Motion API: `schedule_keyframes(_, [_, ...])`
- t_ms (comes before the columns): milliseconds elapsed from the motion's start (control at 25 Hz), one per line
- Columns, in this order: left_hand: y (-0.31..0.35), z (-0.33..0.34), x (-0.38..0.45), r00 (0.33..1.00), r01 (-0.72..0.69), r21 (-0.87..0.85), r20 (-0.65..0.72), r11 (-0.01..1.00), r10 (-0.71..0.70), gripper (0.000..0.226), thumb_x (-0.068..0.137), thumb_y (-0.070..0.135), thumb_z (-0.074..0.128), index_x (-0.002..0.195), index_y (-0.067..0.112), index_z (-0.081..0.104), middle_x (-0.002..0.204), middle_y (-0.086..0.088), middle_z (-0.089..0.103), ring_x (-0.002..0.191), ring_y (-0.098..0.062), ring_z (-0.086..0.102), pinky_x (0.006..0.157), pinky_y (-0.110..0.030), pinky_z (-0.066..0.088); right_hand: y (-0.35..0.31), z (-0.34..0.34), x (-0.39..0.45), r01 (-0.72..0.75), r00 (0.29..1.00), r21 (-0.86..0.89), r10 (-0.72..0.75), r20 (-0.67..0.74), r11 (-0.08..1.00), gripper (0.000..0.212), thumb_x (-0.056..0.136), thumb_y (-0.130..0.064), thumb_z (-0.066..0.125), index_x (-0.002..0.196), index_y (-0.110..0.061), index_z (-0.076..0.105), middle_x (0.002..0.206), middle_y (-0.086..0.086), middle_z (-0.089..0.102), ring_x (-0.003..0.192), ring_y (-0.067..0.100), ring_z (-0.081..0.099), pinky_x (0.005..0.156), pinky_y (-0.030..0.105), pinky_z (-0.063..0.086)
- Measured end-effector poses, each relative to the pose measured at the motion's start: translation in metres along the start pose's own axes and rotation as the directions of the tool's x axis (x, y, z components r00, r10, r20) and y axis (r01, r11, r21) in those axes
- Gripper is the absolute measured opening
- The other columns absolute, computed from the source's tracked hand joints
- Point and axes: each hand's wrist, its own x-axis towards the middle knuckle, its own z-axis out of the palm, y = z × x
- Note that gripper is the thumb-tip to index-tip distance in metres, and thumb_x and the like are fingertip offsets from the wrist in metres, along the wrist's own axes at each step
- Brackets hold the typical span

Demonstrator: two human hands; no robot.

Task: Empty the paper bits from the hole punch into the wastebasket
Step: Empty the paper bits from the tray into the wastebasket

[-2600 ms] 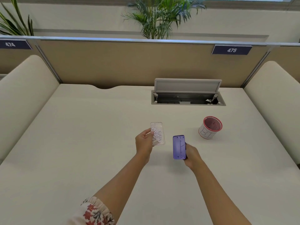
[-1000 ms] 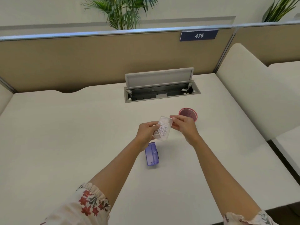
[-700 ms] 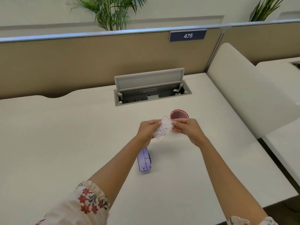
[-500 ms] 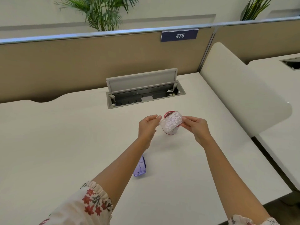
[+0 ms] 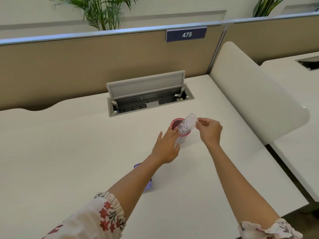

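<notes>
A small white wastebasket [image 5: 181, 139] with a red rim stands right of the desk's middle. My right hand [image 5: 209, 130] pinches the far end of the clear tray of paper bits [image 5: 187, 125] and holds it tilted over the rim, low end over the opening. My left hand [image 5: 166, 147] is off the tray, with spread fingers touching the wastebasket's left side and rim. The purple hole punch [image 5: 148, 186] lies on the desk nearer me, mostly hidden under my left forearm.
An open cable box [image 5: 146, 99] with its lid raised is set into the desk behind the wastebasket. A tan partition [image 5: 86, 66] closes the back. A cream side panel [image 5: 255, 94] stands at the right. The desk's right edge [image 5: 276, 169] is close to my right arm.
My right hand put the hole punch down and took the tray's end. My left hand let go of the tray and moved to the wastebasket. The tray now tilts over the rim.
</notes>
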Motion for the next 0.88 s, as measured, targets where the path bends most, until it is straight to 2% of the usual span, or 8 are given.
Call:
schedule_keyframes(80, [-0.004, 0.005, -0.001, 0.999, -0.015, 0.082, 0.032, 0.997, 0.012, 0.064, 0.102, 0.032, 0.040, 0.159, 0.024, 0.012, 0.168, 0.003, 0.005, 0.155, -0.017, -0.004, 0.125, -0.047, -0.002, -0.004, 0.004, -0.009, 0.141, 0.990, -0.106, -0.140, 0.012, 0.984, 0.025, 0.089, -0.011, 0.067, 0.111, -0.003, 0.073, 0.101, 0.012, 0.077, 0.087, 0.020, 0.074, 0.088, 0.033, 0.059])
schedule_keyframes(200, [-0.008, 0.011, -0.002, 0.999, -0.017, 0.171, 0.036, 0.985, 0.011, 0.065, 0.104, 0.037, 0.036, 0.159, 0.025, 0.005, 0.168, 0.001, -0.004, 0.155, -0.018, -0.007, 0.124, -0.046, -0.004, -0.004, 0.009, -0.020, 0.325, 0.946, -0.193, -0.320, 0.060, 0.926, 0.025, 0.093, -0.015, 0.064, 0.114, -0.004, 0.073, 0.105, 0.011, 0.077, 0.090, 0.022, 0.073, 0.081, 0.021, 0.055])
schedule_keyframes(360, [-0.012, 0.015, -0.002, 1.000, 0.003, 0.194, 0.007, 0.981, -0.005, 0.062, 0.105, 0.039, 0.033, 0.159, 0.024, 0.008, 0.168, -0.001, -0.003, 0.155, -0.018, -0.005, 0.123, -0.043, -0.005, 0.000, 0.011, -0.023, 0.456, 0.890, -0.237, -0.446, 0.097, 0.858, 0.025, 0.093, -0.013, 0.063, 0.114, -0.004, 0.072, 0.108, 0.014, 0.076, 0.094, 0.025, 0.073, 0.084, 0.032, 0.060])
schedule_keyframes(440, [-0.013, 0.016, -0.003, 1.000, 0.003, 0.212, 0.019, 0.977, -0.008, 0.062, 0.105, 0.040, 0.031, 0.159, 0.023, 0.008, 0.168, -0.001, -0.003, 0.155, -0.018, -0.005, 0.122, -0.042, -0.007, 0.004, 0.009, -0.024, 0.515, 0.857, -0.236, -0.502, 0.117, 0.824, 0.023, 0.092, -0.011, 0.063, 0.112, -0.005, 0.072, 0.106, 0.012, 0.076, 0.093, 0.023, 0.071, 0.083, 0.032, 0.060])
schedule_keyframes(560, [-0.013, 0.015, -0.002, 1.000, -0.001, 0.219, 0.024, 0.976, -0.004, 0.062, 0.105, 0.040, 0.031, 0.159, 0.024, 0.007, 0.168, -0.002, -0.003, 0.155, -0.019, -0.004, 0.122, -0.042, -0.008, 0.010, 0.009, -0.025, 0.535, 0.845, -0.255, -0.511, 0.157, 0.806, 0.019, 0.092, -0.009, 0.063, 0.108, -0.006, 0.073, 0.101, 0.010, 0.076, 0.090, 0.024, 0.072, 0.081, 0.028, 0.058])
schedule_keyframes(800, [-0.013, 0.011, -0.002, 0.998, -0.006, 0.224, 0.056, 0.975, -0.007, 0.062, 0.105, 0.040, 0.032, 0.159, 0.025, 0.005, 0.168, -0.001, -0.005, 0.155, -0.020, -0.006, 0.122, -0.043, -0.007, 0.014, 0.008, -0.031, 0.567, 0.823, -0.254, -0.544, 0.161, 0.783, 0.016, 0.090, -0.009, 0.066, 0.104, -0.006, 0.074, 0.099, 0.010, 0.076, 0.087, 0.023, 0.072, 0.081, 0.036, 0.061])
schedule_keyframes(880, [-0.012, 0.010, -0.002, 0.998, -0.003, 0.226, 0.063, 0.974, -0.012, 0.063, 0.105, 0.041, 0.032, 0.159, 0.025, 0.004, 0.168, -0.001, -0.005, 0.155, -0.020, -0.007, 0.122, -0.043, -0.008, 0.016, 0.009, -0.033, 0.578, 0.816, -0.260, -0.555, 0.163, 0.774, 0.017, 0.089, -0.009, 0.066, 0.104, -0.006, 0.074, 0.100, 0.010, 0.077, 0.088, 0.023, 0.072, 0.081, 0.033, 0.061])
